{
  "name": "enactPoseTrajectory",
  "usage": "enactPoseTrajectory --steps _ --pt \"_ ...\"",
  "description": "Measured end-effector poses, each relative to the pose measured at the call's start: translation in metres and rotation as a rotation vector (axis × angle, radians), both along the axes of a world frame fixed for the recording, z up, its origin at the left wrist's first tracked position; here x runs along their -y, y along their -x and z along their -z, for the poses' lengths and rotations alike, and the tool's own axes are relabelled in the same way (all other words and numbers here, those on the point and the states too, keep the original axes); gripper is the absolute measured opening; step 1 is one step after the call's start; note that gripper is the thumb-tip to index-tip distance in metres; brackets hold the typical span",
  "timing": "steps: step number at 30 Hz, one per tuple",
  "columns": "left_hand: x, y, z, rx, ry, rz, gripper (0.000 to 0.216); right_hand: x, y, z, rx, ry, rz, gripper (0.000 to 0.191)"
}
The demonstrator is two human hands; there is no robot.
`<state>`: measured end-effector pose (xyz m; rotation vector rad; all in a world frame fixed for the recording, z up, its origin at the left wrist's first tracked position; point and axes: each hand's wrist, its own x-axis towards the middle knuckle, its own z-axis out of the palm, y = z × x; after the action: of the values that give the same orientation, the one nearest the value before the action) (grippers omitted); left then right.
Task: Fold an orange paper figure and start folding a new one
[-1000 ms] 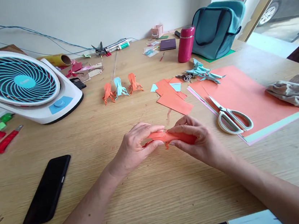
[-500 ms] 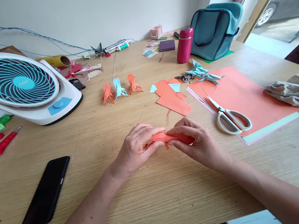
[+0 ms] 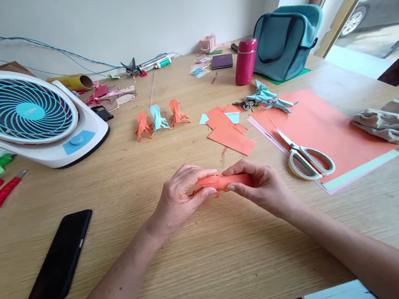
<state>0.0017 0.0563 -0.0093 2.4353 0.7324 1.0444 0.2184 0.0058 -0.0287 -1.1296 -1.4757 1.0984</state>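
Both hands pinch an orange folded paper figure (image 3: 221, 181) above the near middle of the table. My left hand (image 3: 182, 194) grips its left end between thumb and fingers. My right hand (image 3: 262, 185) holds the right end, thumb against the near side and fingers along the top. Thin folded points stick out below the figure between the thumbs. Part of it is hidden by the fingers. Beyond the hands lie cut orange paper pieces (image 3: 232, 138). Farther back stand two orange origami figures (image 3: 143, 126) and a light blue origami figure (image 3: 159, 117) in a row.
White-handled scissors (image 3: 309, 158) lie on stacked coloured sheets (image 3: 347, 136) at right, near blue folded figures (image 3: 263, 94). A black phone (image 3: 58, 259) lies at left, below a fan (image 3: 31, 112). A pink bottle (image 3: 246, 61) and teal bag (image 3: 286, 42) stand behind.
The orange figure has turned a little in my hands, showing more of its smooth side. My right fingers and thumb have shifted along it. The view has moved slightly.
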Motion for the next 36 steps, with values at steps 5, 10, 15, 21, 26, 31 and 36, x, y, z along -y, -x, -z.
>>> enactPoseTrajectory --steps 5,10,15,21,26,31,36 --pt "0.0016 -0.0021 0.0008 0.054 0.049 0.004 0.026 0.0041 0.0017 0.0004 0.110 -0.168 0.023 0.015" --pt "0.0027 -0.0022 0.0013 0.058 0.026 -0.008 0.027 0.0066 0.0045 0.0014 0.132 -0.196 0.063 0.017" --pt "0.0011 0.0007 0.0030 0.036 -0.022 0.032 0.031 0.0078 0.0052 -0.0006 0.212 -0.202 0.060 0.018" --pt "0.0010 0.0017 0.0018 0.015 -0.017 0.044 0.032 0.0103 0.0060 -0.0022 0.258 -0.249 0.060 0.018" --pt "0.0011 0.0005 0.0009 0.007 -0.005 0.074 0.032 0.0105 0.0072 -0.0024 0.326 -0.294 0.072 0.019" --pt "0.0012 -0.0009 0.0005 0.015 0.008 0.051 0.023 0.0100 0.0076 0.0005 0.338 -0.309 0.074 0.019" --pt "0.0025 -0.0021 0.0020 0.050 0.021 0.048 0.023 0.0096 0.0074 -0.0006 0.313 -0.299 0.067 0.017"
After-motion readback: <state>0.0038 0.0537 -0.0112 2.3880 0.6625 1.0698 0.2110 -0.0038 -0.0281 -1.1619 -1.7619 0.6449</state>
